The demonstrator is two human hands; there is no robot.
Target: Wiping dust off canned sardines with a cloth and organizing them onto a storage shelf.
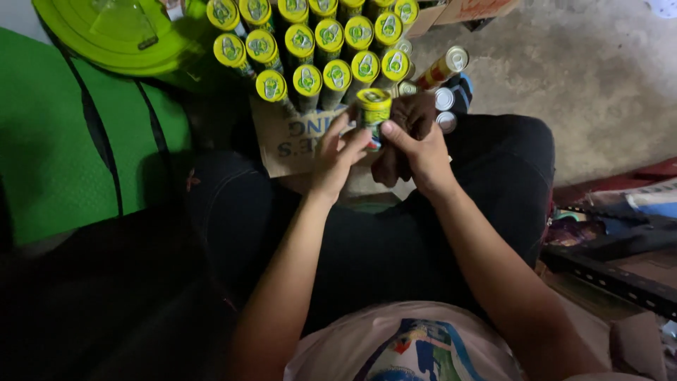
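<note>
Head view looks down on your lap, where both your hands meet around one yellow-lidded can (372, 113). Your left hand (337, 156) has its fingers (350, 146) spread loosely, their tips resting on the near-left side of that can rather than closing around it. Your right hand (421, 152) lies just right of the can, thumb stretched across to touch its side, and the other fingers are curled shut on a dark brown cloth (405, 130) that hangs just right of the can. The can stands roughly upright, its lid facing the camera, at the near edge of a flat piece of brown cardboard (285, 141). Beyond the can, rows of yellow-lidded cans (310, 42) stand packed side by side, touching one another. Just beyond and to the right of the can, an orange can (441, 69) lies tilted, with a few silver can ends (444, 99) beside it. Far left of the can sits a green round lid (106, 35) on a green mat (56, 155). To the right of the can, bare concrete floor (585, 77) shows.
</note>
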